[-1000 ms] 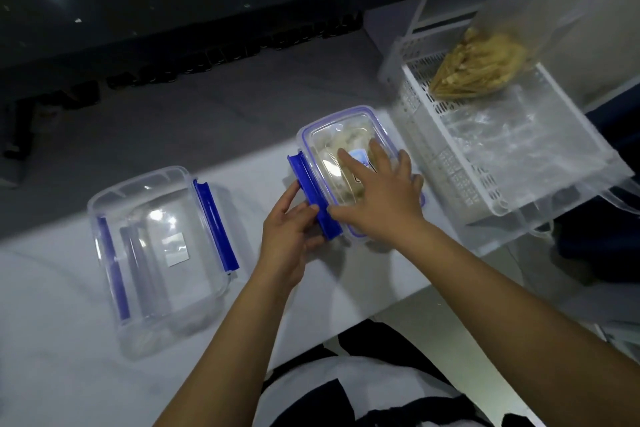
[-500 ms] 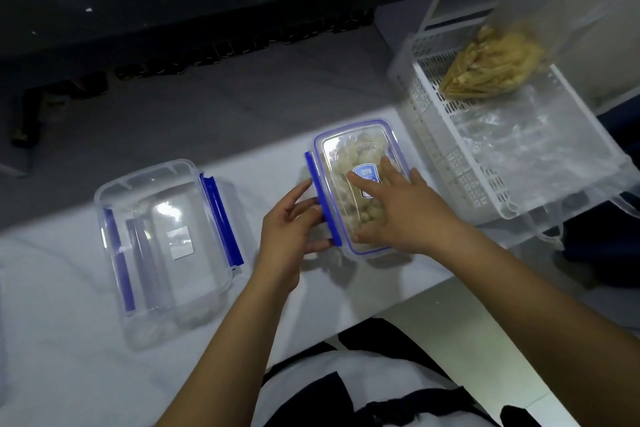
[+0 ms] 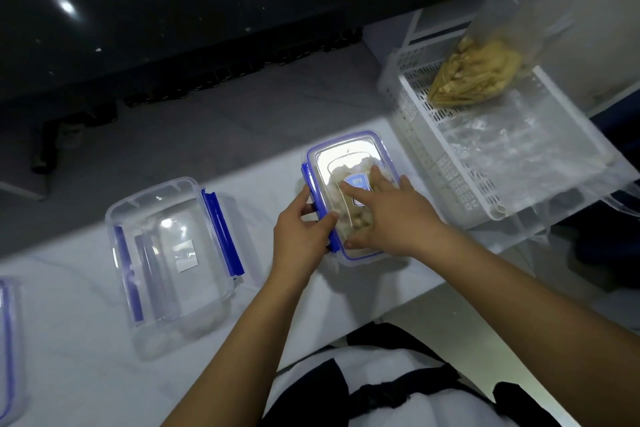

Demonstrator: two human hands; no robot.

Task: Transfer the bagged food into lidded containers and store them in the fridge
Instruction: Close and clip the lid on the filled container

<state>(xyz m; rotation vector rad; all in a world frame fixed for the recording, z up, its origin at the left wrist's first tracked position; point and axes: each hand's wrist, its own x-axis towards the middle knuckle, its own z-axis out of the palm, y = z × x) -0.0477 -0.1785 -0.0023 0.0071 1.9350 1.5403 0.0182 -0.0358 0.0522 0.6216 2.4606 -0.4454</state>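
The container (image 3: 349,163) (lid on, food inside) is being pressed by the flat right hand (image 3: 394,215) while the left hand (image 3: 301,232) is gripping its blue clip (image 3: 317,198).

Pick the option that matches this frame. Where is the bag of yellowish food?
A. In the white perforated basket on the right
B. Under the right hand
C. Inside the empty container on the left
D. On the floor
A: the bag of yellowish food rests in the far end of the white perforated basket, apart from both hands at the lidded container.
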